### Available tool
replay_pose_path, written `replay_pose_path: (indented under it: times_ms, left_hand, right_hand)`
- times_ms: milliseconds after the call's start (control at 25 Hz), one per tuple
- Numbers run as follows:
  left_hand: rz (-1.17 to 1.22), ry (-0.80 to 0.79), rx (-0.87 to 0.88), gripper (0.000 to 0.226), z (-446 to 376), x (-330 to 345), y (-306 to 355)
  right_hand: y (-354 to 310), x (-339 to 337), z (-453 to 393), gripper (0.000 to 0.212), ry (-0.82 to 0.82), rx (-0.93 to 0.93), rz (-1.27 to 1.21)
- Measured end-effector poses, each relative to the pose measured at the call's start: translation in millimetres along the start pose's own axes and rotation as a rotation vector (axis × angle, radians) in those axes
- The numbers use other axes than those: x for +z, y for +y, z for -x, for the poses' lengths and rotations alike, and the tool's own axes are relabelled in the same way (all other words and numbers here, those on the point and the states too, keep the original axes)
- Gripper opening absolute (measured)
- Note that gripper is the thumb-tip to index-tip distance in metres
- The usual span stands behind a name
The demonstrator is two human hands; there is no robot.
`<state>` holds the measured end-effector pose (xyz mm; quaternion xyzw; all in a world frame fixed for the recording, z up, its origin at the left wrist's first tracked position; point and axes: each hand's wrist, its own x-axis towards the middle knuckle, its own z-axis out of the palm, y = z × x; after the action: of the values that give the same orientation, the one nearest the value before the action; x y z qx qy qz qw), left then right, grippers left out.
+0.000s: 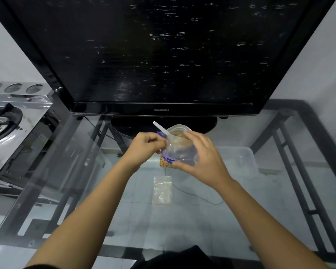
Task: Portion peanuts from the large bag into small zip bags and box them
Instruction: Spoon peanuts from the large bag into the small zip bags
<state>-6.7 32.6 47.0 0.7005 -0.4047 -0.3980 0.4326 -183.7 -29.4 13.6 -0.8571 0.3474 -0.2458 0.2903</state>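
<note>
The large clear peanut bag with blue print stands on the glass table below the TV, peanuts showing at its mouth and bottom. A white plastic spoon sticks up out of its mouth, leaning left. My left hand pinches the bag's left upper edge. My right hand wraps around the bag's right side, thumb at the bottom. A small empty zip bag lies flat on the glass just nearer to me, untouched.
A clear plastic box sits on the glass table right of the peanut bag. A black Samsung TV and its stand fill the back. A steel gas stove stands at the left. A thin cable runs under the glass.
</note>
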Motion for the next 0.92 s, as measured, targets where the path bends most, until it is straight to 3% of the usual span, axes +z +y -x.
replay_pose_path:
  times_ms: [160,400,440,560,600,680,800,920]
  left_hand:
    - [0.05,-0.041,-0.021,0.018,-2,7,6]
    - [0.042,-0.104,0.03,0.008,-12,7,-5]
    - [0.034,-0.04,0.065,0.011,-15,9,-10]
    - [0.005,0.429,-0.019,0.029,-39,7,-26]
    - [-0.012,0.487,-0.103,0.035,-48,3,-27]
    - [-0.066,0.375,-0.145,0.032,-64,-1,-31]
    - [-0.244,0.274,0.117,0.021,-70,1,-18]
    - [-0.423,0.391,0.368,0.028,-68,-3,1]
  right_hand:
    - [4,10,-10,0.086,0.025,-0.041,0.156]
    - [15,11,-16,0.057,0.099,-0.023,-0.041]
    - [18,12,-16,0.055,0.114,0.003,-0.083]
    - [28,9,-16,0.054,0.156,0.15,-0.226]
    - [31,7,-17,0.052,0.162,0.207,-0.286]
    - [36,6,-20,0.047,0.135,0.294,-0.375]
    - [42,7,-23,0.047,0.038,0.367,-0.423]
    - [48,7,-22,0.045,0.017,0.387,-0.441]
